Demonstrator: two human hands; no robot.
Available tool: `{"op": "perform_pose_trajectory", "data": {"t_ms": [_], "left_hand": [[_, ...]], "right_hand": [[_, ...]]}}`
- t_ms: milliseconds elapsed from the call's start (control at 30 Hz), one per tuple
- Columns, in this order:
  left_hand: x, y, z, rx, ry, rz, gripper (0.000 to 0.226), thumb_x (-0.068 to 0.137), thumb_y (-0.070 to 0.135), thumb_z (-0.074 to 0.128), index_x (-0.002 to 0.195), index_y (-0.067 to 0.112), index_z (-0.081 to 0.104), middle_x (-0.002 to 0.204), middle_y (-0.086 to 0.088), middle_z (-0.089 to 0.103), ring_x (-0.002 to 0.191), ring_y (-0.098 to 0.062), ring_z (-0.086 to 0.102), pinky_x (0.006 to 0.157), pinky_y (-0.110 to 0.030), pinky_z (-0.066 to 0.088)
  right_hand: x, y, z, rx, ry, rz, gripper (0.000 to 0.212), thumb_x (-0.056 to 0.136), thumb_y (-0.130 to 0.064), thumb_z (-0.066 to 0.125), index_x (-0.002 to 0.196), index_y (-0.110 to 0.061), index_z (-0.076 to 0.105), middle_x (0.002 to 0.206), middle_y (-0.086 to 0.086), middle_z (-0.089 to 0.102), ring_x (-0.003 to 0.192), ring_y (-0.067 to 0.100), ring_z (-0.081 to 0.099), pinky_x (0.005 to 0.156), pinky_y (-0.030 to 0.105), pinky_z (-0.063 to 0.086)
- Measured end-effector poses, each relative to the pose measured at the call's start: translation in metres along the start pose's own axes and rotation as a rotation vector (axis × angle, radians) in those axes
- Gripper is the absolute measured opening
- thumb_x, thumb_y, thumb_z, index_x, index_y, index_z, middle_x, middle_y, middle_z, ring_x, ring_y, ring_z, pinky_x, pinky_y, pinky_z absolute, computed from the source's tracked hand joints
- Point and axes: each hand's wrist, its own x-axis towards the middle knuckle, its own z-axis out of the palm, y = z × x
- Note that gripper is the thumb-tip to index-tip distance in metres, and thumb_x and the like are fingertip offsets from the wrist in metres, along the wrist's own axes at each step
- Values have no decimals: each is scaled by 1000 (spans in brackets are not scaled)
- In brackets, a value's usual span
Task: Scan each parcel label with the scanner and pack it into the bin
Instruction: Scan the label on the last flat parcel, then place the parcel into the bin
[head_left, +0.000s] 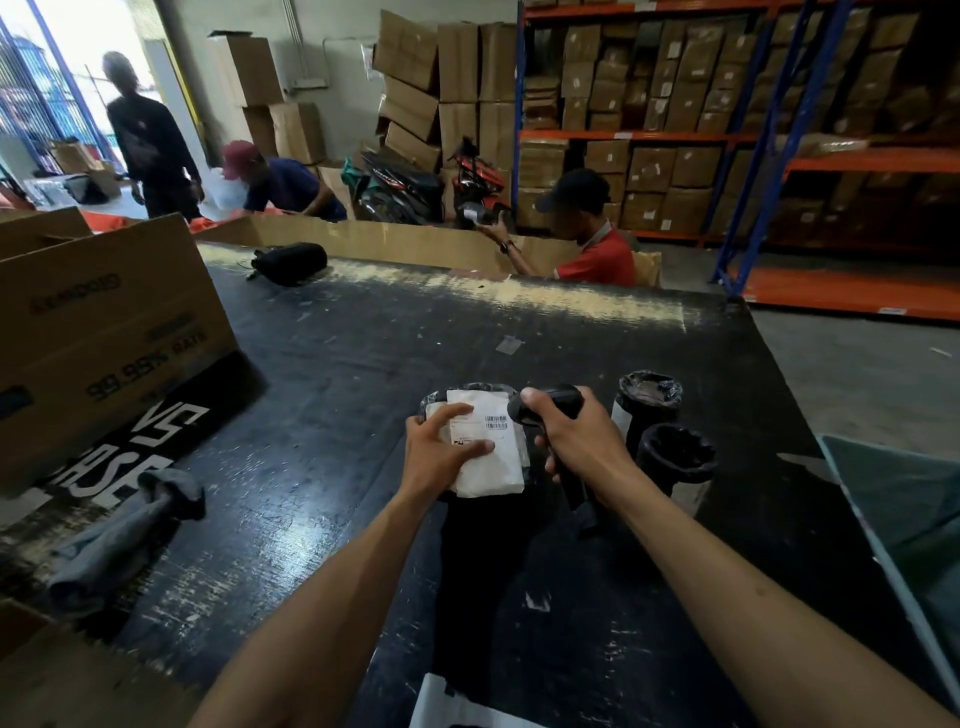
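Observation:
A black-wrapped parcel (470, 391) with a white label (493, 467) lies on the dark table in front of me. My left hand (441, 447) presses flat on the label, fingers spread beside the barcode (496, 422). My right hand (576, 441) grips a black handheld scanner (556, 402), its head right next to the label's right edge. Two more black-wrapped cylindrical parcels stand upright just right of the scanner: one (649, 397) farther back, one (675, 452) nearer. A teal-grey bin (904, 499) shows at the right edge.
A large cardboard box (104, 322) stands at the table's left. A grey cloth bundle (124, 535) lies near the left front. A black pouch (291, 262) rests at the far edge. Three people work beyond the table; shelves of cartons fill the right background.

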Motion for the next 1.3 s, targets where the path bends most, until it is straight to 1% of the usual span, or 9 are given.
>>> {"op": "perform_pose_trajectory", "data": {"t_ms": [200, 567, 700, 867, 967, 1033, 1167, 1233, 1300], "left_hand": [[2, 7, 0, -12, 12, 33, 55, 54, 36, 98, 97, 55, 69, 113, 4, 41, 107, -16, 58, 96, -28, 53], [2, 12, 0, -15, 18, 68, 55, 55, 35, 98, 99, 53, 70, 113, 2, 41, 110, -20, 58, 100, -32, 52], [1, 12, 0, -25, 19, 61, 54, 56, 34, 98, 100, 51, 70, 114, 0, 42, 108, -19, 58, 100, -33, 53], [0, 10, 4, -106, 67, 10, 52, 55, 36, 97, 96, 53, 71, 118, -1, 45, 105, -17, 60, 92, -30, 56], [3, 7, 7, -204, 85, -38, 55, 55, 32, 98, 104, 41, 73, 126, -8, 56, 108, -21, 65, 94, -41, 57], [3, 6, 10, -281, 110, -57, 55, 57, 25, 98, 106, 33, 74, 121, -6, 65, 105, -19, 68, 91, -42, 59], [-2, 6, 22, -427, 113, -98, 51, 58, 19, 97, 103, 29, 75, 114, 3, 71, 100, -13, 72, 81, -34, 62], [-6, 7, 30, -502, 111, -124, 51, 57, 20, 97, 101, 30, 76, 114, 3, 71, 97, -12, 73, 72, -26, 61], [-11, 9, 38, -572, 96, -156, 51, 56, 19, 98, 101, 29, 76, 112, 1, 72, 93, -13, 74, 68, -26, 60]], "right_hand": [[1, -1, 0, 38, 13, -4, 58, 78, -69, 71, 115, -26, 59, 75, 3, 78, 47, 19, 67, 45, 29, 54], [-2, -2, 1, 49, 20, -1, 50, 82, -64, 72, 112, -26, 58, 77, 6, 76, 46, 18, 65, 45, 29, 54], [-4, 0, 1, 46, 37, 11, 49, 80, -64, 72, 109, -27, 59, 72, 3, 76, 45, 18, 65, 45, 30, 54], [-13, 15, -1, 10, 55, 46, 55, 78, -67, 72, 113, -26, 60, 77, 3, 77, 45, 18, 65, 44, 29, 53], [-23, 35, -5, -39, 85, 102, 60, 76, -68, 71, 118, -27, 60, 80, 4, 76, 43, 16, 64, 42, 26, 51], [-32, 53, -10, -93, 104, 155, 61, 77, -68, 69, 121, -26, 58, 87, 5, 75, 41, 15, 64, 41, 25, 51], [-48, 86, -21, -196, 133, 261, 59, 84, -66, 67, 124, -25, 53, 95, 6, 73, 45, 16, 66, 43, 28, 55], [-54, 98, -26, -241, 144, 296, 59, 86, -66, 66, 125, -25, 50, 94, 6, 73, 49, 19, 70, 46, 33, 60], [-57, 107, -28, -298, 156, 311, 60, 87, -67, 64, 126, -25, 47, 93, 3, 71, 53, 21, 72, 54, 41, 65]]}}
